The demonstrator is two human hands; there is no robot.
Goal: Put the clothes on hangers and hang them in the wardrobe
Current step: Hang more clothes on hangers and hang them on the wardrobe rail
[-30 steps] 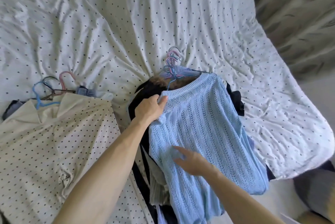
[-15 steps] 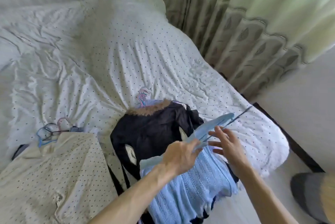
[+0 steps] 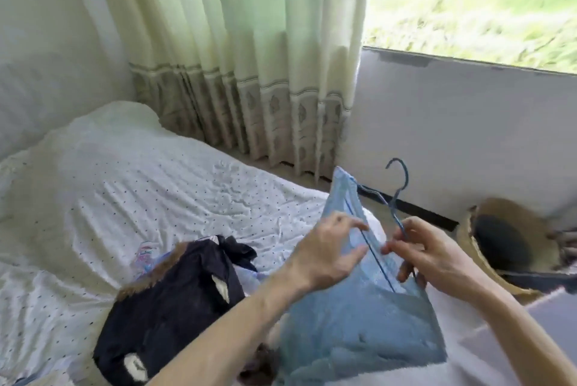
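A light blue knit sweater [image 3: 359, 323] is lifted off the bed, hanging on a thin blue wire hanger [image 3: 398, 189] whose hook sticks up beyond the collar. My left hand [image 3: 331, 254] grips the sweater's neckline from the left. My right hand [image 3: 427, 254] pinches the hanger's neck just below the hook. A dark navy jacket [image 3: 168, 301] with a brown fur collar lies on the bed to the left, with more hangers [image 3: 145, 256] poking out beside its collar.
The bed [image 3: 140, 185] has a white dotted sheet. Pale green curtains [image 3: 237, 57] hang behind it, beside a window [image 3: 474, 1]. A woven basket [image 3: 499, 245] sits on the floor at right, below a grey wall.
The sweater has been raised off the jacket and held up on its hanger. My view has swung up and right, from the bed toward the curtains and window.
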